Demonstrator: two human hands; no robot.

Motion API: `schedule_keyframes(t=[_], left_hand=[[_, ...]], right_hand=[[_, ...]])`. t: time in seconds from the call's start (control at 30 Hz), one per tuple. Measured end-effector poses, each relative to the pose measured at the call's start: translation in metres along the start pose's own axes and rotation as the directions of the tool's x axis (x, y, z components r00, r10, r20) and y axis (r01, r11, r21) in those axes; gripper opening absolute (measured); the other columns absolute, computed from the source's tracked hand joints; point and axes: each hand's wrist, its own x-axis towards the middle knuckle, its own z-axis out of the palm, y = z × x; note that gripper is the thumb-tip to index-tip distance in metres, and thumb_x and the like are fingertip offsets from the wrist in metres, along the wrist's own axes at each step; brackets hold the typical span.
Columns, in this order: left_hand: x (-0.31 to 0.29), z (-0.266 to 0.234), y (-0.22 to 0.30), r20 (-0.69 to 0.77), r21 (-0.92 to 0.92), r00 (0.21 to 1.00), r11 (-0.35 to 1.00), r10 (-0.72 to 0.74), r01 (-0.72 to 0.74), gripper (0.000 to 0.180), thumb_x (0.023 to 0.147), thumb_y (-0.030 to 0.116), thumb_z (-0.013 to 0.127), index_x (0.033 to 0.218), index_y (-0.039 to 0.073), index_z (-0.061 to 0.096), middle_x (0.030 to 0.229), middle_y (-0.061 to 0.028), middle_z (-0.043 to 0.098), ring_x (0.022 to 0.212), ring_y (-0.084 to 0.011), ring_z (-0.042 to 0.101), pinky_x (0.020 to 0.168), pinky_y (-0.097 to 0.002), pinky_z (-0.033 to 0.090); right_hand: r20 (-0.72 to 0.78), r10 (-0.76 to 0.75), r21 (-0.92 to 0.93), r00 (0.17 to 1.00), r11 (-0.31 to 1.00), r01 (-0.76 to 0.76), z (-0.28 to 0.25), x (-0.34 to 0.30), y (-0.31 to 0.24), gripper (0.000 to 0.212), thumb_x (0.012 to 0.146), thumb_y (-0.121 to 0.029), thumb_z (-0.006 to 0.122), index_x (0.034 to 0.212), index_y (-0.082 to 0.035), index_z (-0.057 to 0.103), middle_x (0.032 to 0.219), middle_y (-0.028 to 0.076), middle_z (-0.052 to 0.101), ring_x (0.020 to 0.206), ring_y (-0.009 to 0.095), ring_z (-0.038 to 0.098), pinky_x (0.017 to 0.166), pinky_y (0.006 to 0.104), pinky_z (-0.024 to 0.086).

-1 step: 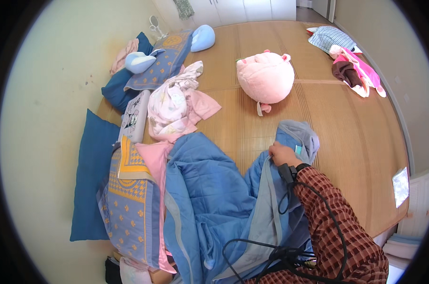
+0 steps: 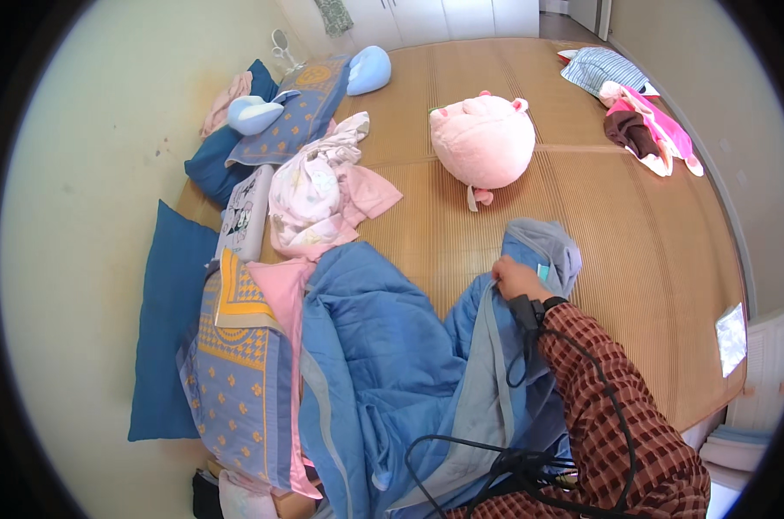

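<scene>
My right hand [image 2: 520, 278] is closed on the grey-bordered edge of a blue quilt [image 2: 387, 316], fingers pinching the fabric. The quilt lies rumpled in front of me, and its grey underside folds over at the far right corner, just beyond the hand. A small pale tag shows on the quilt next to my fingers. A black device with a cable [image 2: 612, 389] is strapped at my right wrist, over a brown checked sleeve. My left hand is out of the picture; only checked cloth shows at the lower edge.
The bed has a tan woven mat [image 2: 617, 251]. A round pink plush toy [image 2: 483, 143] sits beyond the quilt. Patterned pillows [image 2: 245, 406], a blue headboard cushion [image 2: 171, 329] and a pink-white cloth [image 2: 310, 195] line the left. Clothes [image 2: 643, 130] lie far right.
</scene>
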Motion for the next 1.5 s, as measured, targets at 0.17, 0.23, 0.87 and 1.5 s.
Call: schedule_keyframes(t=[0.17,0.23,0.87,1.5], left_hand=[[0.005,-0.003,-0.040,0.013,0.078,0.998,0.995,-0.069,0.067,0.026,0.077,0.026,0.055,0.091,0.004,0.057,0.071,-0.0164,0.061,0.066,-0.0291,0.060,0.060,-0.0385,0.046],[0.007,-0.026,-0.017,-0.035,0.150,0.997,0.986,-0.072,0.076,0.029,0.077,0.026,0.054,0.094,0.004,0.056,0.076,-0.0176,0.061,0.069,-0.0276,0.060,0.062,-0.0378,0.046],[0.016,-0.286,0.088,-0.707,0.109,0.345,0.577,0.618,-0.810,0.016,0.076,0.007,0.051,0.087,-0.001,0.060,0.082,-0.0083,0.060,0.078,-0.0174,0.055,0.072,-0.0281,0.042],[-0.040,-0.399,0.185,-0.781,0.564,-0.097,0.630,0.617,-0.534,0.030,0.086,0.012,0.040,0.109,-0.004,0.049,0.106,-0.0146,0.053,0.092,-0.0213,0.052,0.083,-0.0300,0.040]], right_hand=[[-0.104,0.329,0.489,0.939,0.839,-0.240,-0.052,0.008,0.023,0.012,0.074,-0.002,0.046,0.084,-0.006,0.052,0.062,0.008,0.054,0.048,0.017,0.055,0.043,0.0293,0.043],[-0.100,0.451,0.606,0.887,0.734,-0.305,-0.093,0.006,0.039,0.014,0.076,-0.002,0.046,0.087,-0.007,0.052,0.062,0.005,0.054,0.045,0.012,0.053,0.038,0.0245,0.041],[-0.991,0.105,0.084,-0.082,0.970,0.229,-0.478,-0.372,-0.129,0.020,0.085,-0.002,0.039,0.097,-0.003,0.055,0.070,0.002,0.055,0.058,0.008,0.052,0.055,0.0195,0.043],[-0.913,0.402,0.324,0.069,0.818,-0.475,-0.488,-0.442,-0.036,0.016,0.082,-0.011,0.044,0.082,-0.005,0.058,0.066,0.006,0.057,0.066,0.014,0.056,0.058,0.0279,0.045]])
